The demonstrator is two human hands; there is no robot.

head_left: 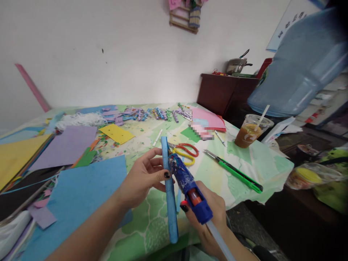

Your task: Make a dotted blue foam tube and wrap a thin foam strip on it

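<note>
My left hand [146, 174] pinches a long narrow blue strip [170, 206], which looks like a flattened or rolled paper tube and stands nearly upright over the table. In my right hand [209, 217] is a blue hot glue gun [187, 181], its fingers wrapped round the handle. A clear glue stick [220, 241] sticks out of the gun's back end. The nozzle meets the strip's right side near the upper part; whether it touches is hard to tell. Scissors [187, 150] with red and yellow handles lie just behind the nozzle.
A green utility knife [236, 172] lies to the right, blade out. Beyond it stands a cup of brown drink [248, 134] with a straw. Blue sheets [81, 195], a purple sheet [65, 146] and a yellow piece [116, 133] cover the left. Small curled paper pieces line the back.
</note>
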